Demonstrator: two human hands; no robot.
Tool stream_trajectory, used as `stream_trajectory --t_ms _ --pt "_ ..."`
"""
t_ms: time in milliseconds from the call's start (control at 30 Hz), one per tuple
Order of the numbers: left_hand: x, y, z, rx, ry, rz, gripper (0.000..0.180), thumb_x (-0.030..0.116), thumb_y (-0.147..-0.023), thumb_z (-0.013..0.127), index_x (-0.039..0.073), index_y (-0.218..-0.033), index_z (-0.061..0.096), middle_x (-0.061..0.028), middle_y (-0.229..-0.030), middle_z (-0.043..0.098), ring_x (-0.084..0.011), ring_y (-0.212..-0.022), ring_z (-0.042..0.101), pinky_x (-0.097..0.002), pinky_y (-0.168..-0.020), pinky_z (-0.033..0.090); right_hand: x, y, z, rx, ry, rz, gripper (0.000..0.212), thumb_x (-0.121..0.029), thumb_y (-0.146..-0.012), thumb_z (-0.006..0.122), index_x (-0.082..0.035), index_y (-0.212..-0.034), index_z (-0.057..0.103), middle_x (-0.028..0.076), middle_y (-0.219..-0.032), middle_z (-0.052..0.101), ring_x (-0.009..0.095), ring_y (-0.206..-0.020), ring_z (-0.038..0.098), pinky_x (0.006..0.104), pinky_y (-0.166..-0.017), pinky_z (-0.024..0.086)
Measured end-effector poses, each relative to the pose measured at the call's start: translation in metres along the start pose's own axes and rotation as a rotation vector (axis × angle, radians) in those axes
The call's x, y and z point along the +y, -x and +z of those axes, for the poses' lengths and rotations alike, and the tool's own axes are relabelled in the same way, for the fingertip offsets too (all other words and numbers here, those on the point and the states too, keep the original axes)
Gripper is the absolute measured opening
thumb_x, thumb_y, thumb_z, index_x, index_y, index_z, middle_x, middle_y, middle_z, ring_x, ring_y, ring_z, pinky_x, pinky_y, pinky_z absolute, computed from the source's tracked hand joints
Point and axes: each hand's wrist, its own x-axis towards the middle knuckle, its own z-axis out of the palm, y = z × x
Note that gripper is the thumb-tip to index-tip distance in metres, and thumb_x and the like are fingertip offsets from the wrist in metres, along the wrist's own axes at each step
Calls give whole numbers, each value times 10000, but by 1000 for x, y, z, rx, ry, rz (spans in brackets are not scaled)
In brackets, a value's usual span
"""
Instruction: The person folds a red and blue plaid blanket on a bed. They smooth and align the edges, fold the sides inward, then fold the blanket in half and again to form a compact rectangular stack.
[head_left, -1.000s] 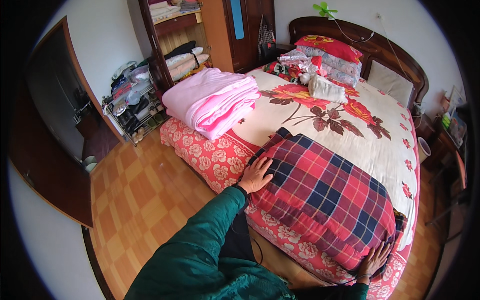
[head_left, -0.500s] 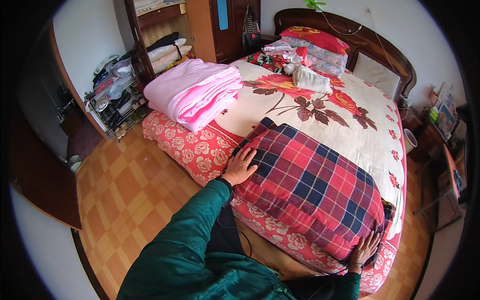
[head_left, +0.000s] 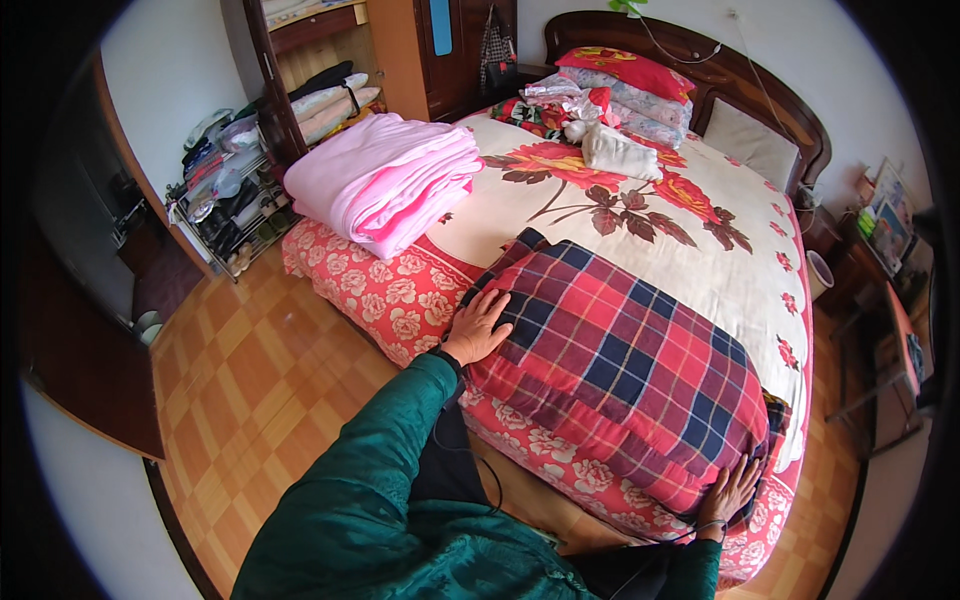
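Observation:
A thick folded quilt [head_left: 620,345] in red and navy plaid lies along the near edge of the bed. My left hand [head_left: 478,330] rests flat on its left end, fingers spread. At its right near corner, my right hand [head_left: 731,494] lies open against the plaid cloth, fingers stretched out. Neither hand grips the fabric. Beneath the quilt is the bedspread [head_left: 590,210], cream with large red flowers and a red floral border.
A folded pink blanket [head_left: 385,175] sits on the bed's left side. Near the headboard [head_left: 680,70] are stacked pillows [head_left: 625,85] and a rolled white cloth [head_left: 620,152]. A loaded shoe rack [head_left: 230,205] stands left, beside an open wardrobe [head_left: 390,60]. A chair [head_left: 900,340] is at right.
Both hands keep their places on the plaid quilt, with only a very slight shift. The whole view has moved a little.

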Motion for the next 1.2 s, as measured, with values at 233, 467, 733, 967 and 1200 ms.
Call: stream_trajectory --t_ms 233,467,733,967,1200 --pt "0 1 -1 -4 21 -6 651 500 -929 427 194 -1479 260 -94 -1533 238 -340 -1399 222 -567 -1056 297 2 0 2 21 7 -14 555 -390 -986 342 -128 -1474 319 120 -1545 244 294 -1443 166 459 -1151 112" --pt "2 1 -2 63 -79 35 625 413 -926 482 129 -1456 311 -165 -1472 330 -370 -1328 332 -426 -1074 333 3 0 5 35 -12 -18 549 -391 -991 341 -147 -1482 307 112 -1553 226 291 -1453 128 475 -1150 101" --pt "-1 -1 1 7 8 6 647 493 -929 437 201 -1477 258 -91 -1536 230 -330 -1404 209 -588 -1047 297 4 -1 5 38 4 -19 546 -387 -990 337 -142 -1478 314 127 -1544 243 300 -1447 145 452 -1157 96" --pt "0 -1 1 -16 -3 -12 647 495 -929 435 202 -1477 258 -90 -1538 227 -321 -1409 201 -580 -1058 285 7 0 12 61 7 -24 541 -391 -994 338 -154 -1480 315 116 -1548 240 292 -1445 160 456 -1150 110" --pt "0 -1 -1 10 -85 27 640 438 -937 453 129 -1470 281 -165 -1492 300 -374 -1353 301 -434 -1101 296 7 -3 13 58 8 -39 544 -391 -995 336 -139 -1477 317 125 -1545 242 299 -1443 162 459 -1150 113"
